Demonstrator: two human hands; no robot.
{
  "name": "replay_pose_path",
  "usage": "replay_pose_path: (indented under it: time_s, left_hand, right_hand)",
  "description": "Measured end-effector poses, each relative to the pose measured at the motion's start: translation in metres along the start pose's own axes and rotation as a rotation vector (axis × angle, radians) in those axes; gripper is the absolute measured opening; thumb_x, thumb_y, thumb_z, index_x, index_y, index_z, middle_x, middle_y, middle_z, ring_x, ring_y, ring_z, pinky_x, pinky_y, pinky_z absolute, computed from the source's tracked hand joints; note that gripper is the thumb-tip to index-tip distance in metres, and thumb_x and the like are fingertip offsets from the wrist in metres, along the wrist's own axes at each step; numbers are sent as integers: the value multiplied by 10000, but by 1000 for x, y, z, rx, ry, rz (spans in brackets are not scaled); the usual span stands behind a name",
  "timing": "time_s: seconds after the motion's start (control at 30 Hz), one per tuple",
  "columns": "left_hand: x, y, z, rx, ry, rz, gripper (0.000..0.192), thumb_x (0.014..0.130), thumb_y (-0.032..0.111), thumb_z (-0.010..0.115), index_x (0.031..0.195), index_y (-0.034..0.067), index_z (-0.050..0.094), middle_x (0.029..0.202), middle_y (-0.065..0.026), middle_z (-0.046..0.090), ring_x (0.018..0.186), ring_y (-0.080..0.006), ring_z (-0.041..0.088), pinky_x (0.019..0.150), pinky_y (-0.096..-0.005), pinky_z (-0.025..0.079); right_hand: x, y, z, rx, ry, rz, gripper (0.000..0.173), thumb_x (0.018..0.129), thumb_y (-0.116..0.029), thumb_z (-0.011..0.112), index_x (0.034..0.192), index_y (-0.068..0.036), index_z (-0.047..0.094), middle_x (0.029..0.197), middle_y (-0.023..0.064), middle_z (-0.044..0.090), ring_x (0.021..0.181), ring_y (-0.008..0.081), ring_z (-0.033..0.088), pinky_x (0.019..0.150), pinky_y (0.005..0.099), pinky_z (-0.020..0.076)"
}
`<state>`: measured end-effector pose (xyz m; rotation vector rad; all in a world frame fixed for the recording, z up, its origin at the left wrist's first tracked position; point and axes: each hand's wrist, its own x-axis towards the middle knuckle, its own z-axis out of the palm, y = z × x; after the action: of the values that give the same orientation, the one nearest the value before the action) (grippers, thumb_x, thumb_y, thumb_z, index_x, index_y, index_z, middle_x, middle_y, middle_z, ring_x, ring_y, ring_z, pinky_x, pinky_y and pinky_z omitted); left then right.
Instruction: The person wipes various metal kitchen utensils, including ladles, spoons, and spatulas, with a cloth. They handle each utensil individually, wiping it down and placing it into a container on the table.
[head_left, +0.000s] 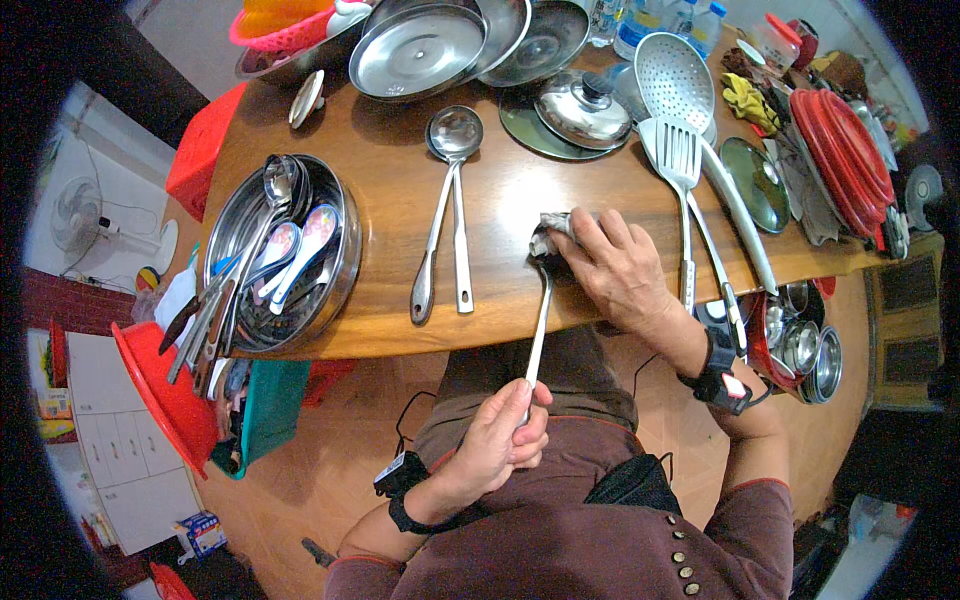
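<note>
My left hand (499, 435) grips the lower end of a long-handled metal utensil (543, 322) in front of the table edge. The far end of this utensil reaches over the tabletop, its head mostly hidden by my right hand and a cloth. My right hand (626, 274) presses a crumpled greyish-white cloth (541, 238) against that end. Left of it, two metal ladles (456, 136) lie together, handles towards me. To the right of my right hand are a slotted turner (679, 154) and a large perforated skimmer (673, 81).
A steel basin (351, 262) of spoons and utensils stands at the table's left. Steel pans (420, 52), a lidded metal piece (585, 112) and water bottles (652, 26) line the back. Red lids (840, 161) are at right. A red basin (169, 397) sits below left.
</note>
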<state>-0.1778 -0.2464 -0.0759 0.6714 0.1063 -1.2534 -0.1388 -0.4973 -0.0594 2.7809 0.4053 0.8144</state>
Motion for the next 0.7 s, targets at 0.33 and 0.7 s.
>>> replay_pose_path:
  time_s: [0.33, 0.7]
  left_hand:
    - [11, -14, 4, 45, 17, 85, 333, 1111, 367, 302, 1098, 106, 508, 596, 53, 305, 443, -52, 248, 433, -231, 231]
    - [16, -20, -1, 255, 59, 101, 319, 1111, 338, 324, 1098, 73, 501, 585, 44, 329, 447, -49, 267, 411, -227, 237]
  right_hand:
    - [-9, -23, -7, 193, -136, 373, 156, 832, -148, 651, 963, -62, 649, 904, 91, 527, 814, 259, 581, 590, 365, 529]
    - [0, -21, -18, 409, -54, 275, 266, 843, -125, 714, 1100, -78, 666, 878, 73, 522, 785, 262, 565, 622, 378, 500]
